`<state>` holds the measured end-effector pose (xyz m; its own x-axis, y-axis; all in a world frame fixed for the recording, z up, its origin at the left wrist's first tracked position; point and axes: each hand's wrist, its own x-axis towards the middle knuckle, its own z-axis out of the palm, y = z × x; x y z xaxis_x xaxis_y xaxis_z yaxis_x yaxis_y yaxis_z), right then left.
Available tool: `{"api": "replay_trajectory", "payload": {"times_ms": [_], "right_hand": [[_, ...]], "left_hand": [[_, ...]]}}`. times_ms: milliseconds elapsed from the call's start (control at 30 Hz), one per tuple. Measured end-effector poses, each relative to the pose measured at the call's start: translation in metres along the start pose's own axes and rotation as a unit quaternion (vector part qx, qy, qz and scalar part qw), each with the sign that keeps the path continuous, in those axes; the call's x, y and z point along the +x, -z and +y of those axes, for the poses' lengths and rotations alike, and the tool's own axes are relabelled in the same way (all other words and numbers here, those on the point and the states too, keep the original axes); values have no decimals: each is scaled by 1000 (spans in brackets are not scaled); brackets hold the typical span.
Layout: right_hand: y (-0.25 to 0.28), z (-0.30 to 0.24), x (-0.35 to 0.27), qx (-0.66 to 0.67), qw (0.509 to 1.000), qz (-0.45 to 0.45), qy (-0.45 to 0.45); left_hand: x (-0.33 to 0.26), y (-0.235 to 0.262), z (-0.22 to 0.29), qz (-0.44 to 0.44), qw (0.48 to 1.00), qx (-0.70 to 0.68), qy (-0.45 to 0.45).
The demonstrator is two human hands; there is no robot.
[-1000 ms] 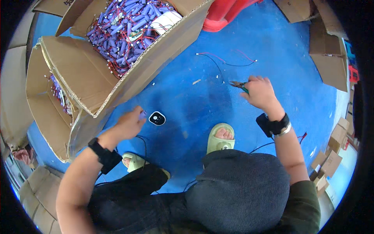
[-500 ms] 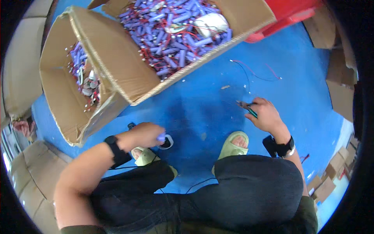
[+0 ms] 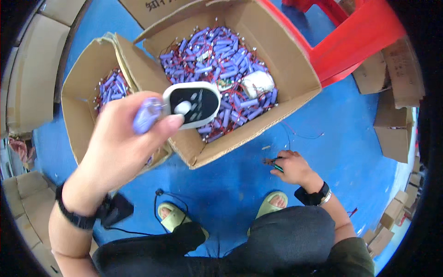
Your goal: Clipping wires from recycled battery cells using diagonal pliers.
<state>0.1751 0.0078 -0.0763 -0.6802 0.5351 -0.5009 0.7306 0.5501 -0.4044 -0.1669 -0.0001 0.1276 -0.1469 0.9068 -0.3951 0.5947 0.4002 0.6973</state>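
Observation:
My left hand [image 3: 121,143] is raised close to the camera and grips a small oval device [image 3: 193,105], white-rimmed with a black face and a round white button, together with a purple cylindrical cell [image 3: 146,115]. My right hand [image 3: 294,167] rests low on the blue floor [image 3: 230,184] and holds a small green-handled tool [image 3: 276,166] beside bits of red wire. Behind the device stands a big open cardboard box [image 3: 295,78] full of purple cells with red wires. A narrower open box [image 3: 76,92] with more cells stands to its left.
A red plastic stool [image 3: 364,41] stands at the upper right. Cardboard boxes [image 3: 392,124] line the right side and flat cardboard [image 3: 27,69] the left. Loose red wire [image 3: 304,135] lies on the floor. My feet in green sandals [image 3: 272,203] are below, with a black cable [image 3: 161,194] nearby.
My left hand has picked the oval device off the floor and lifted it toward the camera. The view has tilted up to the boxes. My right hand has stayed on the floor.

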Motion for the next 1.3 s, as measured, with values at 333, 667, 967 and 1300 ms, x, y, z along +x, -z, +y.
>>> {"api": "replay_trajectory", "payload": {"times_ms": [333,667,967,1300], "right_hand": [[86,0,-100,-31,987,-18,-158],[133,-66,-161,123,977,-48,-167],[182,-90,-418,126,871,-266,-394],[322,-189,-602,325,841,-61,-428]], "left_hand": [[-31,58,-53,-12,982,-158,103],[-122,102,-45,67,957,-240,151],[-299,128,-66,-13,992,18,124],[-389,196,91,-105,970,17,219]]}}
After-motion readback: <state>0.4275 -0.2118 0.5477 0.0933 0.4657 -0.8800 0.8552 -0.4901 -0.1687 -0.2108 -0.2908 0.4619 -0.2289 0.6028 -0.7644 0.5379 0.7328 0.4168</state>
